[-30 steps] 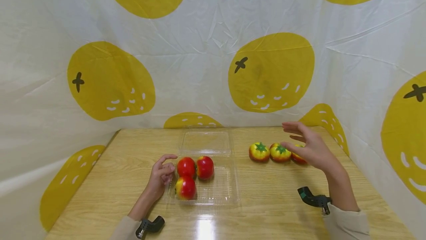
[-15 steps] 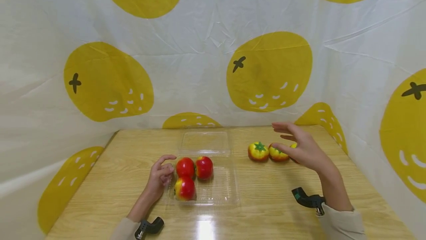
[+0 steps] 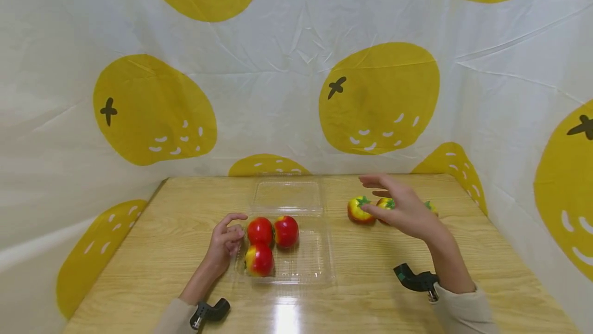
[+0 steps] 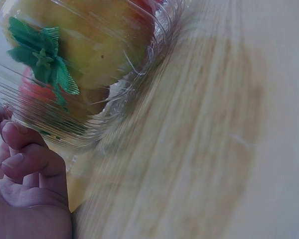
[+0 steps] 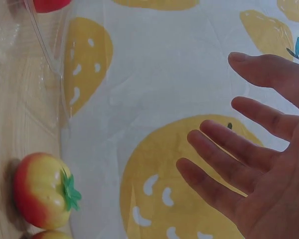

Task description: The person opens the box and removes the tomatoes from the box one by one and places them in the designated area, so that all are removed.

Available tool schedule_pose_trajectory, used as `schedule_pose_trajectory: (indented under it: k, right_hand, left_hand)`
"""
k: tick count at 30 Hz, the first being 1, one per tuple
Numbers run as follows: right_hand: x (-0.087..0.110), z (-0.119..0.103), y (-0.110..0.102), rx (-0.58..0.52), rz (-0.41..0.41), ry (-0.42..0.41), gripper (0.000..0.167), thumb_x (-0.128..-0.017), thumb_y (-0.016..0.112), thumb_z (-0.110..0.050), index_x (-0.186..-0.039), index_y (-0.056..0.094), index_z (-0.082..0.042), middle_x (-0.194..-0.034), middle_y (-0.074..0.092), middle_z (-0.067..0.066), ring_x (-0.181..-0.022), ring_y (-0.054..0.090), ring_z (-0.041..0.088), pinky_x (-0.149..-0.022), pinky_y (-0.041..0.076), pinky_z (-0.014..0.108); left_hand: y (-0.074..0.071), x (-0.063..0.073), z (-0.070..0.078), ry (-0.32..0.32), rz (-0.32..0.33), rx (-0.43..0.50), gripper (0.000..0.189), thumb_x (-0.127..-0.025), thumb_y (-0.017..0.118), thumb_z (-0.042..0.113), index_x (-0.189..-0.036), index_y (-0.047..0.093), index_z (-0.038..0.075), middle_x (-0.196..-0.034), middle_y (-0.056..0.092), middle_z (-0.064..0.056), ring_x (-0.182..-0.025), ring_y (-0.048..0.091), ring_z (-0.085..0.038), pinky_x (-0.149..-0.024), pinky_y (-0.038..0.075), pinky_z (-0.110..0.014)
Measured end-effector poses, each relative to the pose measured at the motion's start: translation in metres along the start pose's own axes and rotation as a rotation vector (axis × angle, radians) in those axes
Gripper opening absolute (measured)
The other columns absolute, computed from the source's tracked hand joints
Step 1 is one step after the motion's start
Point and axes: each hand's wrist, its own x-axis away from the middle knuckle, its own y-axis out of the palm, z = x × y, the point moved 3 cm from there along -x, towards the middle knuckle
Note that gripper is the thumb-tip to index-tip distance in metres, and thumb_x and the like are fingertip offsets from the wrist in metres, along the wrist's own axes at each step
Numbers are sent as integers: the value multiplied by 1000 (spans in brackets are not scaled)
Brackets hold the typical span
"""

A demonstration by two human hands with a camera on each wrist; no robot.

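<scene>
A black wrist mount (image 3: 210, 313) sits at the left cuff and a second mount (image 3: 415, 277) at the right, above a wooden table (image 3: 139, 262). The left hand (image 3: 224, 241) lies beside the clear container (image 3: 306, 259), fingers bent at its left rim; whether they pinch the plastic I cannot tell.

The container's base lies flat, its lid (image 3: 287, 195) folded back, so that base and lid together run lengthwise away from the person. Three round red-and-yellow fruits sit in the base: the front fruit (image 3: 259, 260) turns its green leaves left, toward the wall; behind it is the back left fruit (image 3: 260, 230), with the back middle fruit (image 3: 286, 231) just right of that.

Farther right, the right hand (image 3: 399, 208) hangs in the air, fingers extended and apart, holding nothing. It partly hides a left-to-right row of fruits (image 3: 359, 211), leaves pointing up. A fruit-print cloth (image 3: 268, 102) hangs behind.
</scene>
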Motion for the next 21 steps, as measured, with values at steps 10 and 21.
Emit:
schedule_pose_trajectory:
  k: [10, 21]
  right_hand:
    - [-26, -10, 29, -35, -122, -34, 59, -92, 78, -17, -145, 54, -7, -144, 61, 12, -132, 60, 35, -106, 53, 52]
    - [-56, -23, 62, -25, -251, -79, 56, -92, 77, -21, -142, 56, -7, -141, 63, 12, -127, 63, 32, -105, 54, 53]
  left_hand:
    - [-2, 1, -1, 3, 4, -4, 35, -95, 42, -9, -123, 55, 7, -69, 61, 7, -49, 40, -8, -44, 16, -32]
    - [-1, 1, -1, 14, -18, -3, 35, -95, 42, -9, -123, 56, 9, -69, 60, 7, -50, 39, -9, -42, 20, -27]
